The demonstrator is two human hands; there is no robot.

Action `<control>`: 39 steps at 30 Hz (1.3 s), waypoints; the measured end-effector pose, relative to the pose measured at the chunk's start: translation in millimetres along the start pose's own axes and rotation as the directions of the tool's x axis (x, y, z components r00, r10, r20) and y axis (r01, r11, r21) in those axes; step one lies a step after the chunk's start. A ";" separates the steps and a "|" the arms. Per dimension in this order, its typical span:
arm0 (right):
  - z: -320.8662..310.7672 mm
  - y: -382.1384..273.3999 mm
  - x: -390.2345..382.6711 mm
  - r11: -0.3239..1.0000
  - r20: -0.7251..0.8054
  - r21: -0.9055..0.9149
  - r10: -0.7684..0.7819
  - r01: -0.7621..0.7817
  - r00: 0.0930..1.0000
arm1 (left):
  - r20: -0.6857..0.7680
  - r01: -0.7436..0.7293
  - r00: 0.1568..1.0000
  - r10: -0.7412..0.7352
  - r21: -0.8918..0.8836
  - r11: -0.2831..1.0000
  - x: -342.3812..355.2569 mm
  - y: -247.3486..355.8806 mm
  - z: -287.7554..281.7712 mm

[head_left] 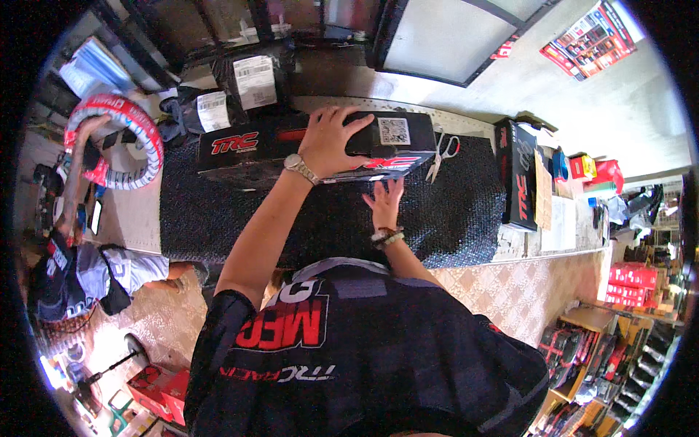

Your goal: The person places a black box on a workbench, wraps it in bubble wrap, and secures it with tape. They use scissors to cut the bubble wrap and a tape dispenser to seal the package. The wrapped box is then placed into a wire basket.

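My left hand (331, 142) lies flat on the long black cardboard box (313, 149); my right hand (384, 202) presses its near side, steel scissors (441, 154) just beside.

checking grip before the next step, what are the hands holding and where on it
The left hand presses flat on top of the long black box, near its middle. The right hand touches the box's front lower edge. Neither hand's fingers close around it.

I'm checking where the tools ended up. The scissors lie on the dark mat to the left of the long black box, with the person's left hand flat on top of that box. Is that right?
Not quite. In the head view the scissors lie on the dark mat at the right end of the long black box, not the left. The left hand does rest flat on top of that box.
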State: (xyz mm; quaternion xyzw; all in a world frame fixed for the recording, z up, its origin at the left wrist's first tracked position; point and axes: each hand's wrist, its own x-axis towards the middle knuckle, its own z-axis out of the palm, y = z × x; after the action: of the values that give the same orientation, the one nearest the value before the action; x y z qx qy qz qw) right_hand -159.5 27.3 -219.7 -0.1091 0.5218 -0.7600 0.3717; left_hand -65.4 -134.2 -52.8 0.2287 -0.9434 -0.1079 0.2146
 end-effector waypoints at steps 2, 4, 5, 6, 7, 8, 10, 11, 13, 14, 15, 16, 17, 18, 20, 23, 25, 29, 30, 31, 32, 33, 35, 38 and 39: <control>-2.7 -8.5 -5.0 0.990 0.026 0.091 -0.113 0.110 0.993 | -0.115 0.001 0.993 -0.008 -0.066 0.998 -11.0 1.8 -6.2; -1.0 -30.5 -12.2 0.945 0.049 -0.200 -0.255 0.260 0.966 | -0.309 -0.015 0.951 -0.028 -0.136 0.991 -29.0 1.2 -11.2; 2.7 -44.1 -15.8 0.887 0.115 -0.286 -0.343 0.362 0.932 | -0.480 0.034 0.873 -0.090 -0.125 0.992 -43.8 -3.1 -13.1; 6.0 -59.1 -20.4 0.804 0.206 -0.329 -0.450 0.495 0.869 | -0.623 0.105 0.768 -0.149 -0.107 0.989 -59.8 -11.8 -16.0; 10.5 -74.5 -22.8 0.749 0.241 -0.340 -0.515 0.569 0.823 | -0.754 0.192 0.630 -0.185 -0.080 0.978 -79.8 -17.8 -15.9; 16.8 -90.0 -23.1 0.693 0.274 -0.312 -0.590 0.650 0.760 | -0.824 0.357 0.471 -0.315 -0.148 0.922 -98.0 -27.2 -14.5; 29.0 -125.7 -9.6 0.384 0.411 -0.385 -0.743 0.839 0.529 | -0.814 0.511 0.175 -0.554 -0.406 0.757 -122.8 -50.2 -3.8; 33.9 -141.7 -1.8 0.255 0.460 -0.445 -0.758 0.859 0.463 | -0.589 0.586 -0.006 -0.808 -0.657 0.474 -132.8 -60.6 3.3; 49.0 -163.9 27.3 0.075 0.514 -0.563 -0.748 0.823 0.420 | -0.401 0.320 -0.020 -0.916 -0.870 0.374 -138.1 -77.4 19.3; 55.2 -169.8 41.9 0.025 0.514 -0.632 -0.735 0.775 0.443 | -0.206 0.202 -0.006 -0.979 -0.959 0.200 -140.9 -81.2 26.3; 60.1 -171.5 53.9 -0.021 0.534 -0.684 -0.696 0.729 0.481 | -0.144 0.088 0.047 -0.988 -0.985 0.148 -142.7 -82.8 32.3; 64.2 -170.7 64.1 -0.073 0.549 -0.728 -0.658 0.682 0.516 | -0.140 0.062 0.049 -0.989 -0.988 0.143 -143.1 -83.5 37.1; 65.6 -167.9 70.9 -0.103 0.535 -0.779 -0.624 0.619 0.569 | -0.136 0.030 0.079 -0.988 -0.990 0.138 -142.1 -83.8 40.9; 64.8 -163.7 73.1 -0.141 0.539 -0.803 -0.587 0.579 0.604 | -0.135 -0.005 0.109 -0.985 -0.991 0.135 -143.1 -83.3 42.8; 61.4 -155.7 74.6 -0.172 0.483 -0.869 -0.495 0.464 0.722 | -0.189 -0.005 0.103 -0.977 -0.982 0.189 -143.4 -83.9 44.7; 55.0 -152.0 72.9 -0.192 0.534 -0.835 -0.510 0.516 0.674 | -0.130 0.145 0.064 -0.989 -0.980 0.139 -151.4 -83.4 48.8; 53.8 -151.6 73.7 -0.223 0.555 -0.819 -0.543 0.529 0.630 | -0.224 0.056 0.164 -0.961 -0.970 0.236 -162.4 -79.0 57.4; 54.7 -152.8 76.9 -0.207 0.549 -0.826 -0.504 0.524 0.667 | -0.191 0.188 0.115 -0.975 -0.959 0.210 -200.7 -47.9 82.7; 54.6 -153.5 77.0 -0.203 0.555 -0.821 -0.503 0.533 0.663 | 0.031 0.140 0.033 -0.999 -0.990 -0.026 -205.5 -48.9 84.7; 53.3 -155.3 75.9 -0.203 0.554 -0.824 -0.483 0.529 0.678 | -0.103 0.051 0.073 -0.992 -0.993 0.107 -208.9 -48.9 85.6; 51.3 -156.9 74.4 -0.212 0.557 -0.827 -0.431 0.521 0.710 | -0.217 0.139 0.064 -0.974 -0.965 0.224 -210.5 -58.8 80.9; 47.5 -160.9 71.7 -0.254 0.663 -0.743 -0.402 0.619 0.631 | -0.355 0.186 0.071 -0.932 -0.914 0.362 -211.6 -65.9 74.1; 43.0 -171.9 69.6 -0.235 0.770 -0.633 -0.296 0.738 0.566 | -0.478 0.243 0.070 -0.876 -0.843 0.479 -207.6 -93.2 45.4; 37.0 -195.1 67.0 -0.089 0.832 -0.553 -0.115 0.828 0.543 | -0.347 0.042 0.015 -0.938 -0.937 0.347 -192.6 -105.5 2.7; 34.8 -201.5 65.1 -0.090 0.833 -0.552 -0.078 0.829 0.547 | -0.109 0.009 -0.032 -0.994 -0.994 0.109 -190.1 -100.7 -11.3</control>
State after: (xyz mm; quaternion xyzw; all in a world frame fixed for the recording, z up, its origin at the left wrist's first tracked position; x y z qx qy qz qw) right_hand -276.7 -5.6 -43.0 -0.7219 0.6502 -0.2353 0.0259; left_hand 131.2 -132.4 -140.7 0.5318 -0.2162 -0.4735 0.6680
